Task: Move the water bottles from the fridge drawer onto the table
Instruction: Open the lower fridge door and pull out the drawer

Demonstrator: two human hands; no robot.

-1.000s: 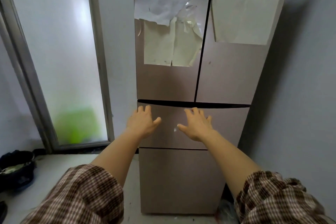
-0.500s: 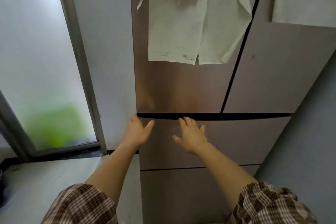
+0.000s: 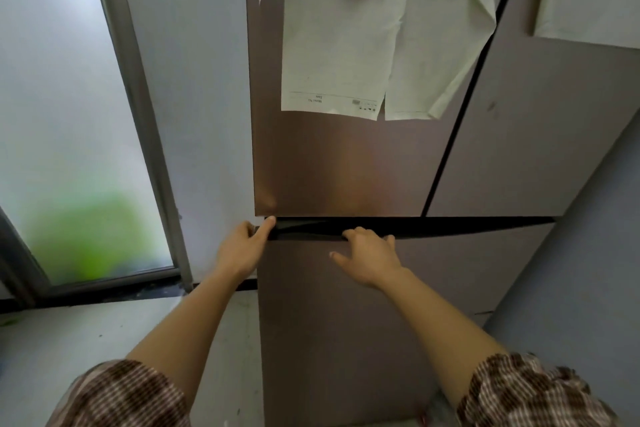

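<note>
A rose-brown fridge fills the view, with its upper drawer front (image 3: 450,274) just below the two closed doors. My left hand (image 3: 242,248) grips the drawer's top left corner, thumb at the dark gap. My right hand (image 3: 369,258) hooks its fingers over the drawer's top edge a little to the right, thumb flat on the front. The gap looks slightly wider at the left. No water bottles or table are in sight; the drawer's inside is hidden.
Sheets of paper (image 3: 336,38) hang on the left fridge door (image 3: 346,163). A frosted glass door with a grey frame (image 3: 145,135) stands left of the fridge. A grey wall (image 3: 595,253) closes in on the right. Pale floor (image 3: 86,340) lies at lower left.
Both hands went from hovering open in front of the drawer to gripping its top edge. The view moved closer to the fridge.
</note>
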